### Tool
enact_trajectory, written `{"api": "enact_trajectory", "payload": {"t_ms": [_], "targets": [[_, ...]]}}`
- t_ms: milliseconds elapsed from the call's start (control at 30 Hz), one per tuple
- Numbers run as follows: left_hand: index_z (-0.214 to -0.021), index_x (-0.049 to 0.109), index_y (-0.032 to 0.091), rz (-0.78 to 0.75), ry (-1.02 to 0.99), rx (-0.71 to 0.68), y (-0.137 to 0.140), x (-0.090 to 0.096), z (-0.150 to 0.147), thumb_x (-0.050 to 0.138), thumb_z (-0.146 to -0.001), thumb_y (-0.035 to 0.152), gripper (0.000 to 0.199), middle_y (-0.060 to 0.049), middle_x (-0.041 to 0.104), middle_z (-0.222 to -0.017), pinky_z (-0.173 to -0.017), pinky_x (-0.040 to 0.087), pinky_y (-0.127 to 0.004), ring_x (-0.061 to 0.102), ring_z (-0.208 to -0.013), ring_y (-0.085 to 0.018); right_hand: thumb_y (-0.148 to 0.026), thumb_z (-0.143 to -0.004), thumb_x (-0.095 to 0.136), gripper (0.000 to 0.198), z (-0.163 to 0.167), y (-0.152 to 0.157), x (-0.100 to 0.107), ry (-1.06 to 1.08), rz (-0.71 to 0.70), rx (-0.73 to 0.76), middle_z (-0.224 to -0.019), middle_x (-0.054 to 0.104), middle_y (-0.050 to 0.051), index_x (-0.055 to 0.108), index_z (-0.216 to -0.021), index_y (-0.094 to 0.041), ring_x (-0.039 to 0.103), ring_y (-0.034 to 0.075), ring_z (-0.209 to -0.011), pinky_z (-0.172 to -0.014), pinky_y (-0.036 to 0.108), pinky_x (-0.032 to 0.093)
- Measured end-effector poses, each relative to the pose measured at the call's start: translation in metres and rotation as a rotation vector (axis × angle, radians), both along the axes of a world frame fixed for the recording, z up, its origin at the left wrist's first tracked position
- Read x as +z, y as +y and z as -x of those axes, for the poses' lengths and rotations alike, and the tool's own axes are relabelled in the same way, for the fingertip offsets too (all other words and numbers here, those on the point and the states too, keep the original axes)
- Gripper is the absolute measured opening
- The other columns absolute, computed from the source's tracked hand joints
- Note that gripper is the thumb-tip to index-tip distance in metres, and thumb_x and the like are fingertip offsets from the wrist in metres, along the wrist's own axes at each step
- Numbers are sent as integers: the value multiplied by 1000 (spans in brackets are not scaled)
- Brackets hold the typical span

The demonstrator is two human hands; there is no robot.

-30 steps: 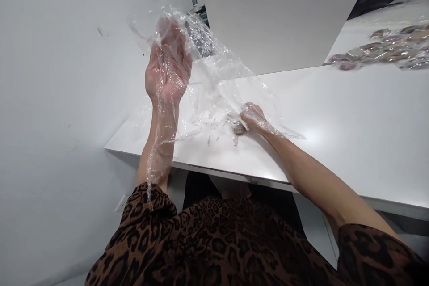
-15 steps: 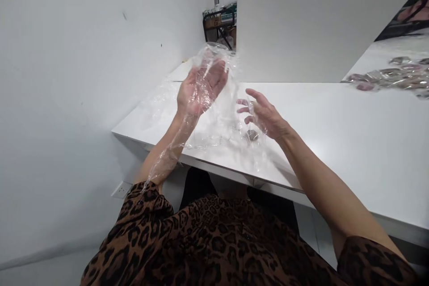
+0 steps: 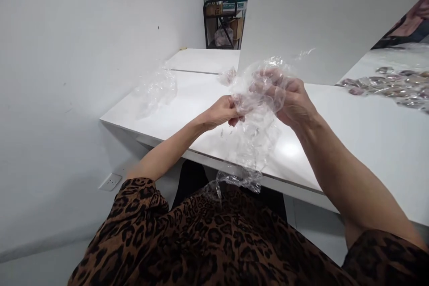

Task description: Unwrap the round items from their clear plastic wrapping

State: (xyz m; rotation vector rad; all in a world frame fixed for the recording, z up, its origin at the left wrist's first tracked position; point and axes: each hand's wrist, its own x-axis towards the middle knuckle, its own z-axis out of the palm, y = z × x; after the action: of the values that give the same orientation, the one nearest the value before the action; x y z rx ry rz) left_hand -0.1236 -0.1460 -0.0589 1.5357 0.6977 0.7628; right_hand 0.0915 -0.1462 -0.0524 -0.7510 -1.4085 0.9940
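A crinkled piece of clear plastic film (image 3: 258, 136) is stretched between my hands above the white table and hangs down over its front edge towards my lap. I cannot tell whether it is a bag or a loose sheet. My left hand (image 3: 223, 111) has its fingers closed on the film's left side. On the other side, my right hand (image 3: 293, 98) is closed on the upper part, its bent fingertips partly seen through the plastic. Just behind the film, a small pinkish plastic-wrapped item (image 3: 227, 76) lies on the table.
More crumpled clear plastic (image 3: 157, 91) lies on the table's left part. At the right is a row of plastic-wrapped items (image 3: 389, 87). A white panel (image 3: 295, 22) stands behind the table (image 3: 362, 143). Farther back is a black shelf rack (image 3: 219, 15) with boxes; a wall is on the left.
My left hand has turned from open, palm up under the plastic, to gripping it. My right hand has risen and closed on the film, which has moved to the right.
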Motion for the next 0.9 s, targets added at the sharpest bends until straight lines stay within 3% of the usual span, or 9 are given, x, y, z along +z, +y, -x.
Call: {"api": "enact_trajectory", "payload": {"t_ms": [100,233,367,533,667,800,900], "targets": [[-82,67,15,8,-87,216,18,3,17,87,-83,31,26,4,59,-58,-44,37,-18,49,-45,-3,-59,-83,81,45,-12,3,-26,-133,79,-104,-100,73,5,70,-112,-26,70,21,-91,-75,37,58],[-86,66,17,90,-357,554,54,6,60,85,-83,27,22,7,60,-60,-43,39,-16,51,-43,-3,-59,-78,81,49,-28,0,-68,-632,306,-160,-104,73,13,72,-103,-18,66,25,-90,-78,41,55],[-87,64,19,252,-628,675,79,-15,92,80,-86,25,17,7,61,-60,-47,44,-16,56,-45,-4,-57,-71,83,53,-24,-7,-96,-939,365,-125,-109,69,14,70,-104,-18,63,28,-95,-82,41,52],[-75,56,19,477,-912,746,91,-61,109,52,-100,20,26,4,62,-58,-48,45,-19,60,-47,-8,-60,-59,87,60,-20,-10,-99,-920,527,-103,-86,63,3,60,-96,-21,56,20,-79,-69,33,44],[-78,60,19,535,-1020,814,93,-89,114,54,-98,20,21,2,63,-57,-52,49,-20,62,-49,-10,-59,-52,92,60,-20,-18,-93,-954,572,-106,-73,55,0,51,-75,-23,47,16,-70,-61,32,36],[-80,63,18,530,-1073,760,93,-99,114,58,-96,21,17,0,64,-60,-57,53,-21,65,-54,-12,-59,-54,94,63,-8,-17,-85,-842,524,-146,-71,53,-1,45,-73,-24,45,15,-68,-60,31,33],[-77,59,18,529,-1052,781,90,-99,113,57,-99,23,23,1,62,-61,-58,52,-21,63,-52,-10,-66,-53,94,71,9,6,-77,-584,451,-160,-70,52,-2,42,-77,-25,47,15,-67,-60,31,35]]}}
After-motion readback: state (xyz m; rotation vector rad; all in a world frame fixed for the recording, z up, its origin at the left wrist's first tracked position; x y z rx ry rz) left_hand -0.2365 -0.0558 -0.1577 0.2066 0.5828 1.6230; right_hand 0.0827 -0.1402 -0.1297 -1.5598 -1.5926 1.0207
